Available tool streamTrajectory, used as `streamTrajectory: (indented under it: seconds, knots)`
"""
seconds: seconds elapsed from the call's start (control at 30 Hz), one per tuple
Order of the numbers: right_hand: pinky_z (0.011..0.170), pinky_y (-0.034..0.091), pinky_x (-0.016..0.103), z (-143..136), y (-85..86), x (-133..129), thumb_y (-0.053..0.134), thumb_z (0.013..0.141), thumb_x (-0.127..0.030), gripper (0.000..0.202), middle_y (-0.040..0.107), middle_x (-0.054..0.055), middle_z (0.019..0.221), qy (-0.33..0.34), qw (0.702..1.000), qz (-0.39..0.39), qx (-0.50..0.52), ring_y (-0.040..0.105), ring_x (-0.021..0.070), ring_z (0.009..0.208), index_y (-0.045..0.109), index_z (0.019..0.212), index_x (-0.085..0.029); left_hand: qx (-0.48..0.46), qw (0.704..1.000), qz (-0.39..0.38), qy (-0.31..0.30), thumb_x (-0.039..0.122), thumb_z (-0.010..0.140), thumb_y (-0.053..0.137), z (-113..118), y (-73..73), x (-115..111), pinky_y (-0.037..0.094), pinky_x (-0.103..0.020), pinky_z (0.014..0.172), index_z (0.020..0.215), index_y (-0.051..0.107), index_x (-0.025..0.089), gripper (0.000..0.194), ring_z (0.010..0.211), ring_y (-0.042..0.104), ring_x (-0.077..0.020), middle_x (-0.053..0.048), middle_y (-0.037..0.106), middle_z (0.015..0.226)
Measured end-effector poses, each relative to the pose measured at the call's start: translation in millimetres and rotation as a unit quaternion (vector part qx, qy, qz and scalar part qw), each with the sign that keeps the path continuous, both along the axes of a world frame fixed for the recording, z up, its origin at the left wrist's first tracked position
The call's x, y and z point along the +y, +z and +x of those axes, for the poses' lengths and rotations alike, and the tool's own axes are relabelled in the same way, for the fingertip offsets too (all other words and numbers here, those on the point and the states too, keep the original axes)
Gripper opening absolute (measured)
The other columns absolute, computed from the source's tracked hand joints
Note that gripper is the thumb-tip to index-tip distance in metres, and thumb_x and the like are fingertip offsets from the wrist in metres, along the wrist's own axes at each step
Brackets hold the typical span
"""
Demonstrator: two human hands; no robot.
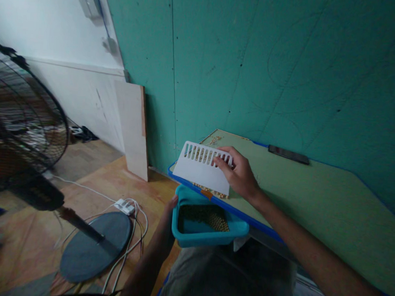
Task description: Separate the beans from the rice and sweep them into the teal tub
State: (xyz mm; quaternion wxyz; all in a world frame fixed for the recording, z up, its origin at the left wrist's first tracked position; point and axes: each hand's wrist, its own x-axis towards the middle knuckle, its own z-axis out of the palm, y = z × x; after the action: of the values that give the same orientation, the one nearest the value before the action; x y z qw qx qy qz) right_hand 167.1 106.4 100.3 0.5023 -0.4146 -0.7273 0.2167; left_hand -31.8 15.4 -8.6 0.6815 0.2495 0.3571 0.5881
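My right hand (238,173) grips a flat white plastic piece (202,177) with a row of slots along its upper part. The lower edge of this piece rests near the blue-trimmed edge of the pale green table (288,189), with pale round beans (215,191) along it. Below that edge, my left hand (170,213) holds a turquoise plastic tub (191,242) by its left side. Inside the tub lie small green grains (198,213) and, to the right, pale beans (218,221). Most of the left hand's fingers are hidden by the tub.
A black phone-like object (289,154) lies at the table's back edge against the green wall (223,56). On the left stands a fan (17,132) with a round base (96,246). Cables and a power strip (124,206) lie on the floor. A white board (131,130) leans against the wall.
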Motion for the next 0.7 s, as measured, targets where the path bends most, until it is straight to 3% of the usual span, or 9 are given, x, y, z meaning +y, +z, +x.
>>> streamTrajectory:
  seconds: [0.3,0.5,0.7]
  knots:
    - [0.063,0.051,0.03,-2.3,0.1,-1.0,0.064,0.091,-0.04,0.026,0.072,0.003,0.085,-0.002,1.0,-0.001,-0.005,0.064,0.0174,0.07,0.065,0.11,-0.022,-0.015,1.0,-0.014,-0.024,0.055,0.089,0.064,-0.5,-2.4,3.4,0.046,-0.043,0.111,0.122,0.073,0.015,0.053,0.12,0.069,-0.0324,-0.008,0.082,0.112]
    - [0.064,0.051,0.03,-2.7,0.3,-1.3,0.065,0.091,-0.04,0.026,0.072,0.003,0.084,0.003,1.0,-0.003,-0.005,0.064,0.0171,0.07,0.066,0.11,-0.022,0.009,1.0,0.004,0.005,0.055,0.088,0.067,0.1,0.3,-0.8,0.045,-0.04,0.111,0.116,0.076,0.017,0.048,0.114,0.071,-0.0294,-0.004,0.084,0.098]
    - [0.065,0.051,0.03,-3.0,0.4,-1.6,0.065,0.091,-0.04,0.027,0.073,0.004,0.087,0.005,1.0,-0.006,-0.005,0.066,0.0181,0.073,0.066,0.111,-0.022,0.002,1.0,-0.015,-0.008,0.055,0.088,0.066,1.9,5.2,-1.3,0.045,-0.042,0.112,0.113,0.076,0.016,0.047,0.12,0.069,-0.0311,-0.006,0.083,0.104]
